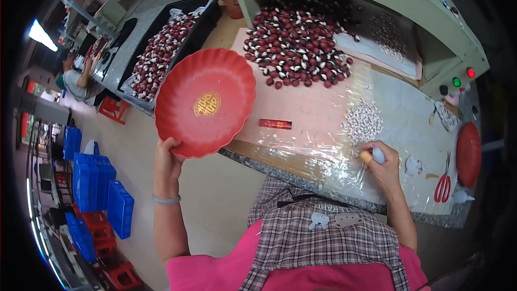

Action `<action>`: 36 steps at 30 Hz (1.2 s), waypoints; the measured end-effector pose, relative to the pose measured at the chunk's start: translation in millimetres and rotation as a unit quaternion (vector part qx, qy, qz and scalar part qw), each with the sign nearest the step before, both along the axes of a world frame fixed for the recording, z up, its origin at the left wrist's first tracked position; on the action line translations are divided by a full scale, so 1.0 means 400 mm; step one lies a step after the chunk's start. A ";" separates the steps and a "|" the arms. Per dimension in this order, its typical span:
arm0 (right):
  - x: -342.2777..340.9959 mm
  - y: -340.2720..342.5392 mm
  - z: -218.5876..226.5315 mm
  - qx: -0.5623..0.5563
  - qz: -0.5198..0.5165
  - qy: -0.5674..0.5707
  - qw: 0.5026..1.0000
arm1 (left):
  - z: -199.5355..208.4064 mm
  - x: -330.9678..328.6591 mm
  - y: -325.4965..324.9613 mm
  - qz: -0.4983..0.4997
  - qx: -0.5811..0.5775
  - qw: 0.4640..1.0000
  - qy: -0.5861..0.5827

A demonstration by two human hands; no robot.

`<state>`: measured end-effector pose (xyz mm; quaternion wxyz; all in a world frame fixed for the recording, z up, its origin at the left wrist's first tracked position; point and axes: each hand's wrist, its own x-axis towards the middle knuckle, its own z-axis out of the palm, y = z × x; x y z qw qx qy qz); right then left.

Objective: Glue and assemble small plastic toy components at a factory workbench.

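Note:
My left hand (pixel 169 153) grips the rim of a red scalloped plastic dish (pixel 188 86), tilted up over the table's left edge. The dish has a yellow emblem in its middle and nothing in it. My right hand (pixel 385 164) is curled low over the table, beside a pile of small white speckled pieces (pixel 364 122). An orange-tan cap covers one fingertip, and a pale lilac-white piece (pixel 378 155) shows at its fingers; I cannot tell if that is held or worn. Farther back lies a heap of dark red and white bead-like pieces (pixel 301 43).
A red lighter-shaped item (pixel 275 124) lies mid-table. Red-handled scissors (pixel 443 186), a small squeeze bottle (pixel 463 198) and another red dish (pixel 469 153) sit at right. A black crate (pixel 126 70) of red-white pieces stands back left. Blue bins (pixel 94 180) are on the left; a co-worker (pixel 81 83) sits beyond.

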<state>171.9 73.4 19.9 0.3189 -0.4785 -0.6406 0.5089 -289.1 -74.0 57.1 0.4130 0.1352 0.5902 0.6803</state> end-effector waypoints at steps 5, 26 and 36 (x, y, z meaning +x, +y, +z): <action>0.015 -0.014 0.007 0.021 0.009 -0.012 1.000 | -0.089 -0.004 0.041 -0.039 -0.024 0.998 -0.052; 0.051 -0.024 -0.015 0.073 -0.001 0.033 0.997 | -0.086 0.440 0.566 -0.205 0.113 0.580 0.780; 0.079 -0.021 -0.005 -0.035 -0.028 0.052 0.998 | -0.097 0.515 0.479 -0.302 0.166 0.879 0.328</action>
